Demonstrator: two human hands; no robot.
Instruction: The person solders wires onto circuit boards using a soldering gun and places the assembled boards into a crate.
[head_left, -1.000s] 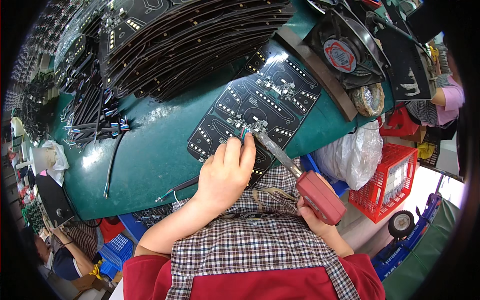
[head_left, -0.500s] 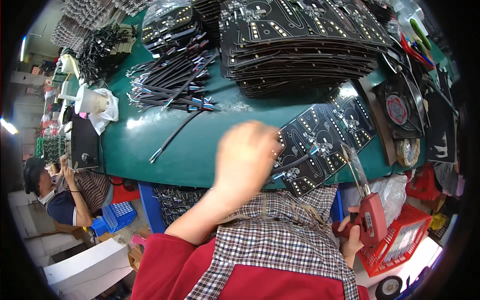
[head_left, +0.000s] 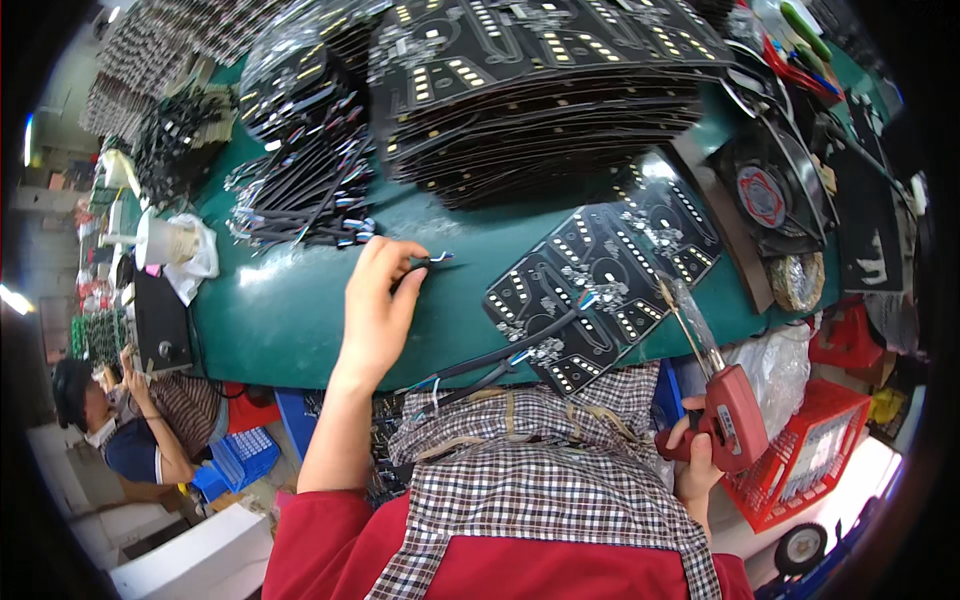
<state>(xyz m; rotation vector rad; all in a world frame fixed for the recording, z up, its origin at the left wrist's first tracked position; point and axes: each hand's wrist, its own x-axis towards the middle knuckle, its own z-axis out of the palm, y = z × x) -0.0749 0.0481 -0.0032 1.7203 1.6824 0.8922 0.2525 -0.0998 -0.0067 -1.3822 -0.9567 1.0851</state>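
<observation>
Between the thumb and fingers of my left hand [head_left: 380,310], closed above the green table, is a short black cable [head_left: 427,262] with its stripped wire ends pointing right. My right hand [head_left: 696,462] is wrapped around the handle of a red soldering gun [head_left: 738,418]. Its long metal tip reaches to the right part of a black circuit board panel [head_left: 575,250] lying at the table's front edge. Two black cables [head_left: 500,352] lie across that panel with their coloured wire ends on it, and they trail left over the edge.
A tall stack of circuit boards [head_left: 540,120] stands behind the panel. Left of it is a pile of black cables [head_left: 300,205]. A solder wire spool [head_left: 165,240] sits far left, a fan [head_left: 765,195] at right. Another person [head_left: 150,420] works at left.
My left hand has moved left from the panel and now holds a black cable. The lone cable on the table at left is no longer there. My right hand keeps the soldering gun.
</observation>
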